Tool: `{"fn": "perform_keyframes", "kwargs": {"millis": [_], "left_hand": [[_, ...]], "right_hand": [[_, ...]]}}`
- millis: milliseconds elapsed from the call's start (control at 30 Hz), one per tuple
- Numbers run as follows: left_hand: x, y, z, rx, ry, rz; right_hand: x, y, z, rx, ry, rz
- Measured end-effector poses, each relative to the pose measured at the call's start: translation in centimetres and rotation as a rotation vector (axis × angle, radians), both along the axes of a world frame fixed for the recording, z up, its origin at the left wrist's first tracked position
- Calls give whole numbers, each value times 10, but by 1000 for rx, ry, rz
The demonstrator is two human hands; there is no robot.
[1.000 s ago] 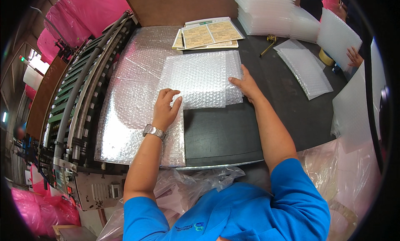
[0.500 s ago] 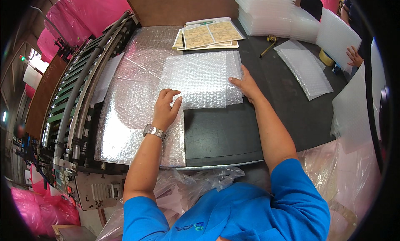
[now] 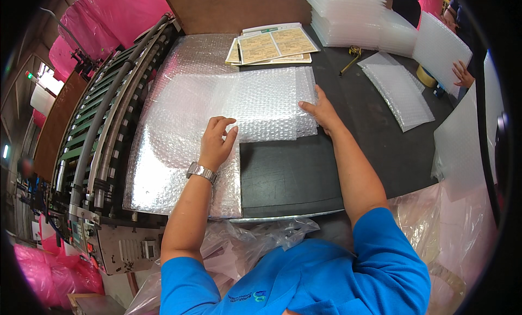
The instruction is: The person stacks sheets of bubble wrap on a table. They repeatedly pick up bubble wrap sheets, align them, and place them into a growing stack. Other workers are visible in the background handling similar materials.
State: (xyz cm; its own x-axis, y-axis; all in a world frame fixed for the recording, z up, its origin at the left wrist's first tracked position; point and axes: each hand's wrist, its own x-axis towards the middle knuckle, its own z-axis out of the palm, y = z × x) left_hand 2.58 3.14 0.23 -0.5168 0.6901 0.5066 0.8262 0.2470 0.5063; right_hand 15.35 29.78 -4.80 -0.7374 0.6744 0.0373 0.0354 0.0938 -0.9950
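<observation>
1. Right hand (image 3: 322, 112) is at 3 o'clock on the bubble-wrap pile (image 3: 266, 104), thumb on top, fingers along the edge. Can't tell if it's really pinching anything or just acting as a stop, some fingers are hidden.

2. Left hand (image 3: 218, 141) hangs out at the pile's 8 o'clock corner, fingers loosely bent, thumb spread apart, nothing gripped. Whether it touches the plastic, honestly can't tell.

3. The pile sits between both hands, partly on the black tabletop (image 3: 288, 176), with the silvery bubbly surface (image 3: 163, 179) running off toward 8 o'clock.

4. Done so far: more than one sheet seems to be gathered, since the right-side edges show as staggered strips. No exact count from this angle.

5. Not done: another clear sheet (image 3: 179, 94) sticks way out at 9 o'clock, toward the roller machine (image 3: 103, 116). It looks like it overlaps the pile, but it isn't lined up, and those right edges aren't flush either. So I'd call the stacking partway, someplace in the middle.

6. Around it: paper forms (image 3: 272, 45) at 12, tape measure (image 3: 352, 56) at 2, and loose bubble-wrap pieces (image 3: 397, 92) at 3, well apart from the pile.
</observation>
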Motion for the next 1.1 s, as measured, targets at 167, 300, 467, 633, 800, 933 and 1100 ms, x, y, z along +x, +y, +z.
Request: {"fn": "perform_keyframes", "kwargs": {"millis": [167,300,467,633,800,933,1100], "left_hand": [[2,-7,-4,119,207,-41],[4,-3,5,94,621,151],[-21,-5,-14,-560,116,489],[3,1,-12,-641,169,-31],[7,2,-10,-340,-213,-335],[5,2,-9,-492,286,-131],[10,0,-17,-538,378,-49]], "right_hand": [[-1,-1,0,-4,5,6],[1,-1,2,-3,-13,-2],[3,-6,9,7,-29,-6],[1,0,0,46,-25,-35],[2,-4,6,26,-31,-36],[2,-3,6,49,-42,-19],[5,-8,13,25,-42,-18]]}}
